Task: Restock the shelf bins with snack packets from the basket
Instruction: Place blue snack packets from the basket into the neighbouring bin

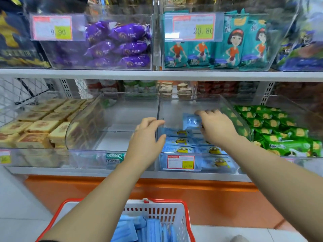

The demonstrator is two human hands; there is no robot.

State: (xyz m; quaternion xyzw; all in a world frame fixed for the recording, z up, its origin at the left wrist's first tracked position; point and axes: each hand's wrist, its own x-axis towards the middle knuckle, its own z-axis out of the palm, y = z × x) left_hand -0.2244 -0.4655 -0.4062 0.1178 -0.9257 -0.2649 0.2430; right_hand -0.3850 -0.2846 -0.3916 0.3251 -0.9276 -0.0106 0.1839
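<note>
Two hands show: left hand (146, 135), right hand (216, 128). One basket (166, 200). Six clear bins: purple bin (57, 55) and teal bin (279, 41) above; cake bin (35, 159), middle-left bin (113, 110), blue-packet bin (192, 105), green bin (286, 100) below. Four price tags (52, 27), one cut off at the left edge. Blue packets (176, 141) lying in their bin number perhaps seven, blurred, plus one held packet (191, 121).

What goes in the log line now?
right hand: pinches small blue plastic snack packet in clear plastic shelf bin | left hand: at bin wall, grip unclear | red-rimmed white basket: blue packets inside
</note>
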